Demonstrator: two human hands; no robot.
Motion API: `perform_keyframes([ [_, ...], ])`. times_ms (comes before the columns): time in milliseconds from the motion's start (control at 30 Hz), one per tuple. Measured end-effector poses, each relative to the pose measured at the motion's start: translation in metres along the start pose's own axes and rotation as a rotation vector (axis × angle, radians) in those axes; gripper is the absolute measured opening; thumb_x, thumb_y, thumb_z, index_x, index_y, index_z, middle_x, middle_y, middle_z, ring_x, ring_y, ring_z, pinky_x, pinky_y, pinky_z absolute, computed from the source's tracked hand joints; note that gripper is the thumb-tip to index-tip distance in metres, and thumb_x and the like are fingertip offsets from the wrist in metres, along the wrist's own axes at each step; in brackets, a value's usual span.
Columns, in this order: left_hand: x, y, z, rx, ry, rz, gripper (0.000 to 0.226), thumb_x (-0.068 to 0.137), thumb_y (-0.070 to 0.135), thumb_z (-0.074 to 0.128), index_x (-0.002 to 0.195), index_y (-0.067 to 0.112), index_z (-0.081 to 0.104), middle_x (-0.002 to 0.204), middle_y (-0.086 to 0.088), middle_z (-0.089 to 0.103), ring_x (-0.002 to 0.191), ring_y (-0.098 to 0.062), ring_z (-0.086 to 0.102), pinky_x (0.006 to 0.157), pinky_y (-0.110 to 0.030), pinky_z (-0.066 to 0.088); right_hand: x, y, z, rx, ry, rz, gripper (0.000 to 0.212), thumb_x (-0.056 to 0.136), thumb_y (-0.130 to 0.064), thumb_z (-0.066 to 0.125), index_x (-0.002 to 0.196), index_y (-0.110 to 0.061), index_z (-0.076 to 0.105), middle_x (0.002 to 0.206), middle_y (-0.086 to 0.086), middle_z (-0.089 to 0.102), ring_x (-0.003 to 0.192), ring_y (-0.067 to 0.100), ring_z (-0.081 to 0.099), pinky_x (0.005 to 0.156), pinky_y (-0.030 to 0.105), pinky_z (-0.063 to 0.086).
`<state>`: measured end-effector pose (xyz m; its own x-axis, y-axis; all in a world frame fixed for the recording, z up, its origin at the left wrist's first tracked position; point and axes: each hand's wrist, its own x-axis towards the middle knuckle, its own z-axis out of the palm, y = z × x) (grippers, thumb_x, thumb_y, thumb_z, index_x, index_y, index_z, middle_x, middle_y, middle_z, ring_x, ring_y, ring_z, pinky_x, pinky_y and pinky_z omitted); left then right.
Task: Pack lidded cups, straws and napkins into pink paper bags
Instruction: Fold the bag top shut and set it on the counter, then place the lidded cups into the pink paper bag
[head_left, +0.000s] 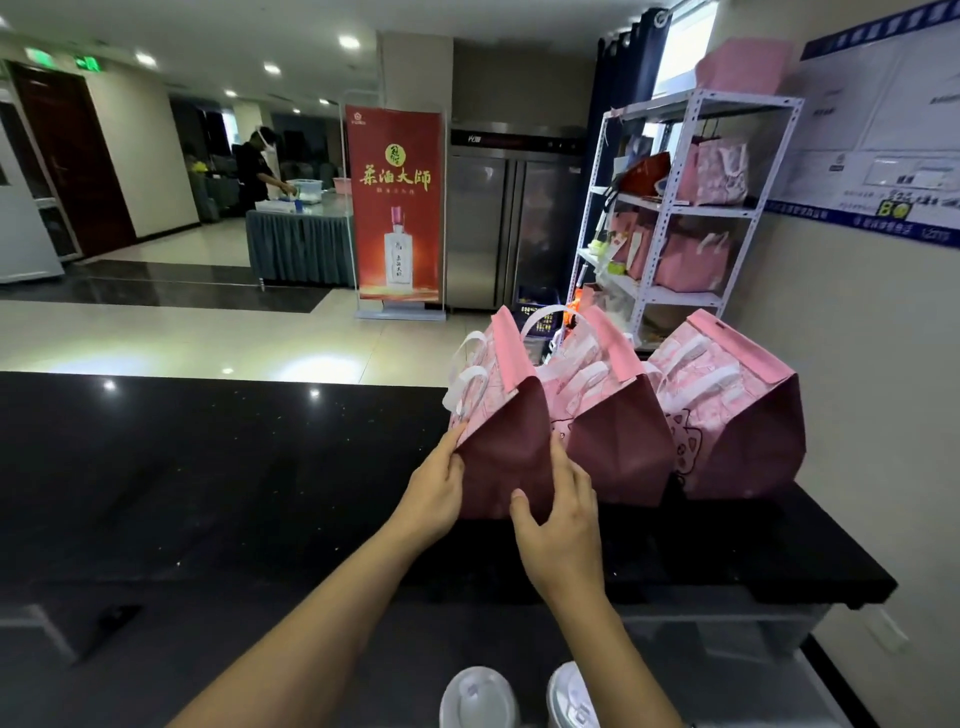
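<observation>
Three pink paper bags with white handles stand in a row on the black counter (208, 467). The left bag (501, 415) is the one I hold from both sides. My left hand (434, 493) grips its left edge with thumb and fingers. My right hand (558, 514) lies on its near dark-pink side, thumb and fingers spread around it. The middle bag (615, 426) and the right bag (727, 415) stand untouched beside it. Two white lidded cups show at the bottom edge, one (478, 696) left of the other (571, 696), below the counter's front.
A white metal shelf (675, 208) with more pink bags stands behind the counter on the right. A red banner (397, 208) and a steel fridge (498, 223) are further back. A person works at a skirted table (296, 244) far left. The wall closes the right side.
</observation>
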<state>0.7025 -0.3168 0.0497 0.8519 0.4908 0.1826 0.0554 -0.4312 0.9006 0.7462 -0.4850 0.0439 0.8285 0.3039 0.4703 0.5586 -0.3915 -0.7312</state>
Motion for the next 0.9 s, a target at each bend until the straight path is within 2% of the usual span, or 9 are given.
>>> perform_keyframes([
  [100, 0.002, -0.002, 0.000, 0.026, 0.000, -0.002, 0.050, 0.107, 0.021, 0.031, 0.155, 0.036, 0.032, 0.149, 0.007, 0.049, 0.134, -0.009, 0.048, 0.115, -0.036, 0.038, 0.005, 0.000, -0.001, 0.001, -0.039, 0.020, 0.084, 0.089, -0.028, 0.066, 0.159, -0.035, 0.018, 0.147, -0.002, 0.041, 0.134, 0.017, 0.038, 0.110, 0.032, 0.035],
  [267, -0.002, 0.000, -0.005, 0.141, 0.010, 0.000, 0.057, 0.103, 0.020, 0.045, 0.157, 0.030, 0.029, 0.155, 0.004, 0.041, 0.142, -0.015, 0.040, 0.117, -0.037, 0.034, 0.006, -0.001, -0.007, 0.017, -0.061, 0.032, 0.081, 0.090, -0.026, 0.064, 0.158, -0.034, 0.021, 0.147, -0.003, 0.040, 0.136, 0.015, 0.038, 0.112, 0.034, 0.036],
  [333, -0.019, -0.006, -0.009, 0.308, 0.020, 0.012, 0.064, 0.098, 0.027, 0.054, 0.156, 0.030, 0.028, 0.154, 0.003, 0.040, 0.138, -0.019, 0.043, 0.114, -0.041, 0.038, -0.003, 0.005, -0.010, -0.005, -0.028, 0.011, 0.074, 0.090, -0.023, 0.064, 0.156, -0.030, 0.029, 0.144, -0.004, 0.044, 0.133, 0.014, 0.041, 0.111, 0.035, 0.039],
  [400, -0.045, -0.012, -0.016, 0.531, 0.013, 0.015, 0.067, 0.097, 0.036, 0.055, 0.157, 0.031, 0.025, 0.156, 0.003, 0.036, 0.137, -0.023, 0.042, 0.110, -0.046, 0.039, -0.019, 0.011, -0.011, -0.041, -0.003, -0.024, 0.066, 0.090, -0.020, 0.065, 0.150, -0.024, 0.040, 0.141, -0.003, 0.049, 0.129, 0.016, 0.046, 0.109, 0.037, 0.042],
  [500, -0.085, -0.024, -0.032, 0.742, 0.055, 0.006, 0.064, 0.098, 0.038, 0.052, 0.156, 0.029, 0.026, 0.159, 0.004, 0.031, 0.139, -0.024, 0.039, 0.109, -0.042, 0.038, -0.047, 0.017, -0.004, -0.099, -0.017, -0.102, 0.056, 0.088, -0.019, 0.068, 0.141, -0.021, 0.052, 0.138, -0.001, 0.053, 0.126, 0.018, 0.049, 0.105, 0.043, 0.046],
  [667, -0.157, -0.037, -0.066, 0.847, 0.153, -0.017, 0.051, 0.095, 0.039, 0.052, 0.145, 0.031, 0.046, 0.150, 0.007, 0.044, 0.136, -0.022, 0.042, 0.108, -0.042, 0.036, -0.091, -0.001, 0.024, -0.136, -0.148, -0.238, 0.051, 0.087, -0.023, 0.071, 0.136, -0.021, 0.059, 0.139, -0.001, 0.053, 0.126, 0.019, 0.051, 0.105, 0.041, 0.045],
  [800, -0.220, -0.048, -0.097, 0.908, 0.272, -0.073, 0.042, 0.095, 0.037, 0.055, 0.136, 0.032, 0.053, 0.140, 0.010, 0.052, 0.127, -0.019, 0.049, 0.104, -0.039, 0.039, -0.128, -0.033, 0.058, -0.127, -0.294, -0.346, 0.052, 0.088, -0.029, 0.067, 0.139, -0.026, 0.055, 0.141, -0.005, 0.052, 0.130, 0.016, 0.048, 0.107, 0.035, 0.040],
  [900, -0.263, -0.057, -0.123, 0.925, 0.342, -0.156, 0.038, 0.091, 0.033, 0.065, 0.129, 0.031, 0.059, 0.136, 0.008, 0.057, 0.123, -0.019, 0.054, 0.102, -0.040, 0.043, -0.159, -0.063, 0.088, -0.116, -0.396, -0.409, 0.054, 0.089, -0.032, 0.066, 0.141, -0.029, 0.051, 0.141, -0.005, 0.053, 0.130, 0.016, 0.048, 0.108, 0.036, 0.042],
])
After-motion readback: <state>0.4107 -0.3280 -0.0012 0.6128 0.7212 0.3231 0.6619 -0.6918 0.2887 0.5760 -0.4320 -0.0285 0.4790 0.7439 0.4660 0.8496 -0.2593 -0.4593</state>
